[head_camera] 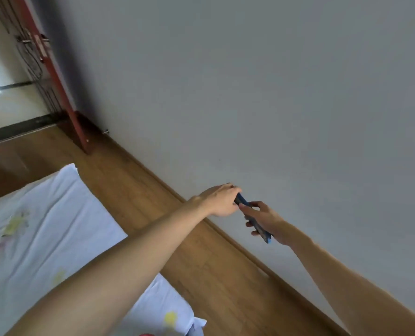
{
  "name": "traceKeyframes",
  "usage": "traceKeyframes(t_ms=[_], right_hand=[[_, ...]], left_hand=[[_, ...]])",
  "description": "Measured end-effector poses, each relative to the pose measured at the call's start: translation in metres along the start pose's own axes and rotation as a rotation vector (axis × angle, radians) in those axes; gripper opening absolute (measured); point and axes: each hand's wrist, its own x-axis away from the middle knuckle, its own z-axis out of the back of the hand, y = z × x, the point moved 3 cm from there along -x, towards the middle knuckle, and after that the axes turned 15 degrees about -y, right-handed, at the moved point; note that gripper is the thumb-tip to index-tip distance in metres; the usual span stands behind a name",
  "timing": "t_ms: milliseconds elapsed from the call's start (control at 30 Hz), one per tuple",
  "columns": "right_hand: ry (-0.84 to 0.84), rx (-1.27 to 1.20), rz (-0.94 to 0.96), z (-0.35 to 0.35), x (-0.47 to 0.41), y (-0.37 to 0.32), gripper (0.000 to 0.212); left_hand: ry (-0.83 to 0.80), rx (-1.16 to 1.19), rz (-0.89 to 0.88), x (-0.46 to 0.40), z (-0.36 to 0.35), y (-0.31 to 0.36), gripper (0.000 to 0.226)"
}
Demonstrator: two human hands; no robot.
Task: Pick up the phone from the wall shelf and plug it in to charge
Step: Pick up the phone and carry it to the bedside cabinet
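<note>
A dark blue phone (262, 230) is seen edge-on, held out in front of the grey wall above the skirting board. My right hand (266, 220) is wrapped around its lower half. My left hand (219, 200) is closed over its upper end, fingers covering the tip. Whether a plug or cable sits under those fingers is hidden. No wall shelf, charger or socket shows in the head view.
A bed with a pale floral sheet (39, 226) fills the lower left. A strip of wooden floor (177, 229) runs between the bed and the grey wall (274, 93). A red-framed door (56, 76) stands open at the upper left.
</note>
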Motion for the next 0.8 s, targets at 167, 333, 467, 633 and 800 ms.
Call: traceKeyframes(t_ms=[167,333,467,633,800], right_hand=[[-0.042,0.018,0.023,0.044,-0.059,-0.048,0.059],[-0.153,0.032,0.036,0.064,-0.146,-0.104,0.059],[-0.283,0.092,0.022,0.064,-0.209,-0.137,0.057],[-0.434,0.249,0.027,0.069,-0.297,-0.181,0.060],[-0.569,0.367,0.075,0.060,-0.365,-0.249,0.055]], left_hand=[[0.066,0.033,0.027,-0.045,0.048,-0.036,0.044],[0.065,0.039,0.140,-0.082,0.086,-0.094,0.058],[0.088,0.077,0.241,-0.110,0.110,-0.141,0.050],[0.112,0.130,0.384,-0.145,0.141,-0.201,0.038],[0.224,0.224,0.554,-0.155,0.177,-0.251,0.034]])
